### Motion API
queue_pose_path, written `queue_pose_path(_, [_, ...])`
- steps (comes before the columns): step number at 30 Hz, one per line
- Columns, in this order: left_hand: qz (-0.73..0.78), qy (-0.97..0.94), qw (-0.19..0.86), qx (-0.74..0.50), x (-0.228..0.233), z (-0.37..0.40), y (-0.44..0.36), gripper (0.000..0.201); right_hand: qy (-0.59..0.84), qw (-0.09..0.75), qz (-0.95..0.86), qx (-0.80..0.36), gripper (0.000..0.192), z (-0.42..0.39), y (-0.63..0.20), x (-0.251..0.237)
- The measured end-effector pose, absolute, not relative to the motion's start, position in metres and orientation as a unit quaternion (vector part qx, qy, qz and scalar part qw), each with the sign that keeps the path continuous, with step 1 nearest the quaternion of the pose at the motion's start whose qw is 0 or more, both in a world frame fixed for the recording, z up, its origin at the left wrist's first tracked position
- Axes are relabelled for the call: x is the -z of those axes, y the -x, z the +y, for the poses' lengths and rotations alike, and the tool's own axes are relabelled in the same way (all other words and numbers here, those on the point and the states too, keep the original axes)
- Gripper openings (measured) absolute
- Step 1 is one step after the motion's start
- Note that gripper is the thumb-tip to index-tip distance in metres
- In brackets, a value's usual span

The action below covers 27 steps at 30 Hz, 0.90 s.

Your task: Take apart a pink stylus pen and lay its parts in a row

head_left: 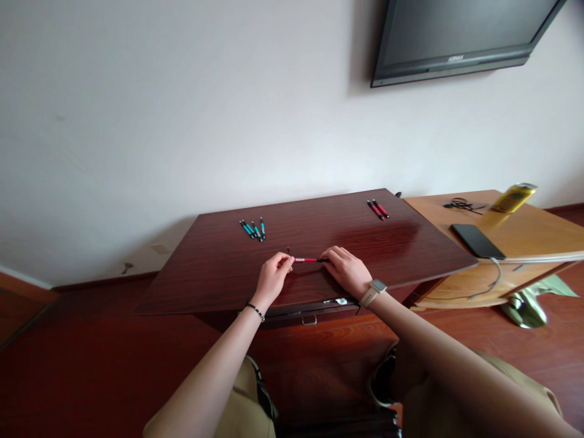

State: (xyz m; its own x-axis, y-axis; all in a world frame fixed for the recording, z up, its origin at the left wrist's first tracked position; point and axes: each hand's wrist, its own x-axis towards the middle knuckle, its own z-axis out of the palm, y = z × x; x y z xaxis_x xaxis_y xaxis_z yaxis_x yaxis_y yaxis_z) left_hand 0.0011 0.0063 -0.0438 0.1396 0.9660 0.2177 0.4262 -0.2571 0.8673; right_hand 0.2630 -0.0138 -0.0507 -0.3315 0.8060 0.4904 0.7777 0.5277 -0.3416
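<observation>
A red pen with a black end [309,260] lies crosswise between my two hands, low over the front part of the dark wooden table [219,267]. My left hand [274,274] pinches its left end between thumb and fingers. The fingers of my right hand [347,267] are closed on the black right end. Just behind my left fingertips is a small red and black tip [288,249], mostly hidden by the hand. Several teal pens [253,230] lie side by side at the back left of the table. Two red pens [378,209] lie together at the back right.
A lower wooden cabinet [538,234] to the right bears a black phone [477,241] with a white cable, a coiled black cable [463,204] and a yellow can [515,198]. A drawer handle [309,320] shows below the table's front edge. A television [456,42] hangs above.
</observation>
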Motion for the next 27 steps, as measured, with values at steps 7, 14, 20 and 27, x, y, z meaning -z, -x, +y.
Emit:
queue_pose_path(7, [0.537, -0.687, 0.297, -0.39, 0.0398, 0.0058, -0.0039, 0.04, 0.481, 0.311, -0.819, -0.025, 0.009, -0.0135, -0.2627, 0.0521])
queue_pose_path(14, [0.545, -0.693, 0.282, -0.379, 0.0358, 0.0035, -0.0043, 0.046, 0.477, 0.307, -0.823, -0.022, 0.007, -0.0123, -0.2618, 0.0543])
queue_pose_path(20, [0.552, -0.684, 0.275, -0.391, 0.0358, 0.0033, -0.0078, 0.051, 0.472, 0.308, -0.826, -0.021, 0.008, -0.0128, -0.2619, 0.0535])
queue_pose_path(27, [0.565, -0.661, 0.289, -0.4, 0.0427, 0.0065, -0.0069, 0.06, 0.469, 0.305, -0.828, -0.029, 0.007, -0.0146, -0.2611, 0.0495])
